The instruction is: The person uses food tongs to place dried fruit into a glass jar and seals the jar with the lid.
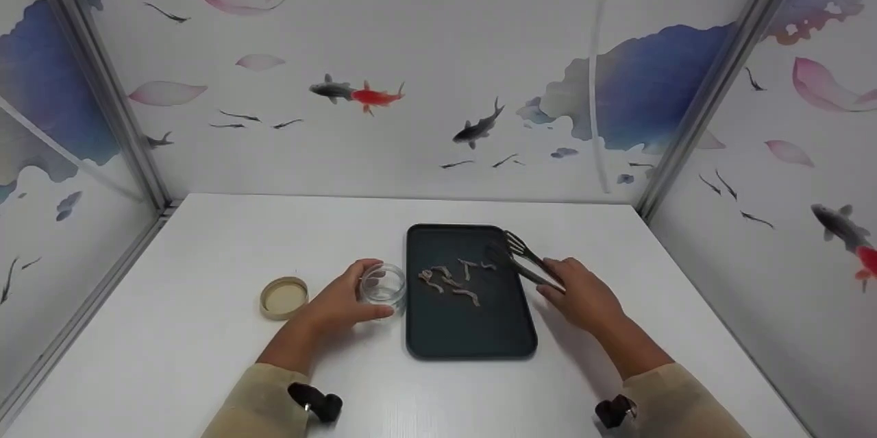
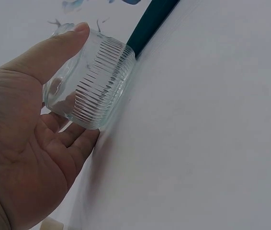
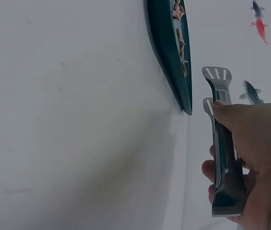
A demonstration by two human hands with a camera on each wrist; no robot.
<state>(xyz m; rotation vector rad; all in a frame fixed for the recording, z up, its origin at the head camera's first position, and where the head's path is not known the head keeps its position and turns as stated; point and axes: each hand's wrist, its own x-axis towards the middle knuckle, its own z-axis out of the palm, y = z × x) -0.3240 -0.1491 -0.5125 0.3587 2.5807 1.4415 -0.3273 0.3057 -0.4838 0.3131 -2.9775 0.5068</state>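
Several brownish strips [image 1: 468,294] lie on the dark tray [image 1: 473,335] I watch remotely; the left hand [image 1: 346,294] curls around a clear jar [image 1: 384,290] just left of it, and the right hand [image 1: 582,293] clamps slotted tongs [image 3: 230,191], tips over its right edge. I see a round lid [image 1: 283,299] left of the jar.

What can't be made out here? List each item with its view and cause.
- Head view: what the pale strips are; too small and blurred.
- Head view: the handle end of the tongs; hidden by the right hand.
- Left wrist view: most of the tray; cut off by the top edge.
- Left wrist view: the beige object; cut off by the bottom edge.
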